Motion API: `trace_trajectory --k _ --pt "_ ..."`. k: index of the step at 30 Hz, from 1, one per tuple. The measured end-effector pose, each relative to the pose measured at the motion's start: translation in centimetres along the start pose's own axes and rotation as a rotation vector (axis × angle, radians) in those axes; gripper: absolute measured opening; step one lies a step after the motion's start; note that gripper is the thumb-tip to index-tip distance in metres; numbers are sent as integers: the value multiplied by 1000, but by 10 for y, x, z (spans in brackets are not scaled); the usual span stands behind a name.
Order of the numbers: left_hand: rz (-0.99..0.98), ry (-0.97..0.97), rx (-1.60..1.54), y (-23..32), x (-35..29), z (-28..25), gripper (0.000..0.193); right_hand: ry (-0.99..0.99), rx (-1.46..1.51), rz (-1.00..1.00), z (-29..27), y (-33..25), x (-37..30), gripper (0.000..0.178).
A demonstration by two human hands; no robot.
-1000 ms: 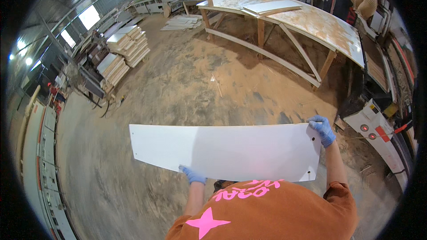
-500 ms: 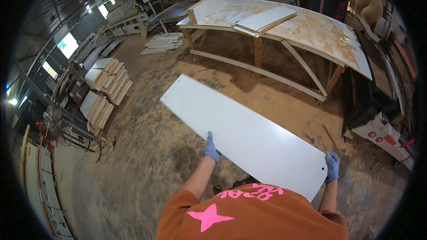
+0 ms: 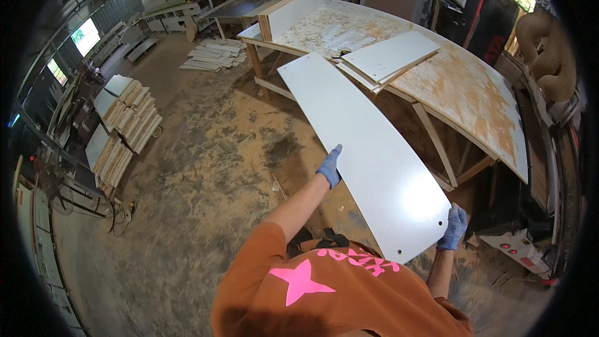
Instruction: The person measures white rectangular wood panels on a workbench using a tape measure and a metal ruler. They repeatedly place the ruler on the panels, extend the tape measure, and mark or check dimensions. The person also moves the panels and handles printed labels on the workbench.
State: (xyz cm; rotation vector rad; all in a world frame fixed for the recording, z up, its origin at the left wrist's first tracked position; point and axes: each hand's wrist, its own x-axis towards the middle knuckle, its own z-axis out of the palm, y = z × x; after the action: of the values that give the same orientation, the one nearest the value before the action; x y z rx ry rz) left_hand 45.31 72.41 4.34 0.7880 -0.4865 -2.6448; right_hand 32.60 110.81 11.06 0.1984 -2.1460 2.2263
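A long white panel (image 3: 368, 143) with small dark holes near its ends is held up in front of me, slanting away toward the workbench. On its left edge, about midway along, my gloved left hand (image 3: 329, 167) grips with the thumb on top and the fingers hidden underneath. My gloved right hand (image 3: 453, 228) is closed on the near right corner, beside one of the holes. The panel's far end overlaps the front edge of the sawdust-covered workbench (image 3: 483, 103) in view; whether it touches cannot be told.
On the workbench lie stacked white boards (image 3: 393, 56), with an upright white board (image 3: 296, 14) at its far left end. Stacks of panels (image 3: 128, 115) stand on the left. Flat strips (image 3: 215, 54) lie on the floor beyond. A machine box with red buttons (image 3: 508, 249) is at right.
The panel has swung so its far end points more forward and right, closer to the workbench. Both hands keep their hold; the left has moved up and right. The view has shifted nearer the bench.
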Motion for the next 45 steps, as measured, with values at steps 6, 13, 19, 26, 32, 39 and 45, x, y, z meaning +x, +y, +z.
trace_trajectory --k 6,13,19,26,32,39,45 --pt "-31 -57 72 137 148 3 56 94 169 -24 169 38 47 12" --pt "-12 -104 409 264 217 -15 54 285 214 16 420 66 75 14" --pt "363 -124 930 364 276 -63 75 314 221 98 597 105 88 21" --pt "494 19 1139 463 333 -84 71 12 29 148 730 140 138 53" --pt "619 -79 1298 583 419 -137 58 -574 24 385 827 134 203 54" --pt "417 120 1207 642 512 -138 56 -600 -83 424 944 139 258 34" --pt "1151 521 1040 746 547 -133 85 -489 -225 94 1048 120 294 38"
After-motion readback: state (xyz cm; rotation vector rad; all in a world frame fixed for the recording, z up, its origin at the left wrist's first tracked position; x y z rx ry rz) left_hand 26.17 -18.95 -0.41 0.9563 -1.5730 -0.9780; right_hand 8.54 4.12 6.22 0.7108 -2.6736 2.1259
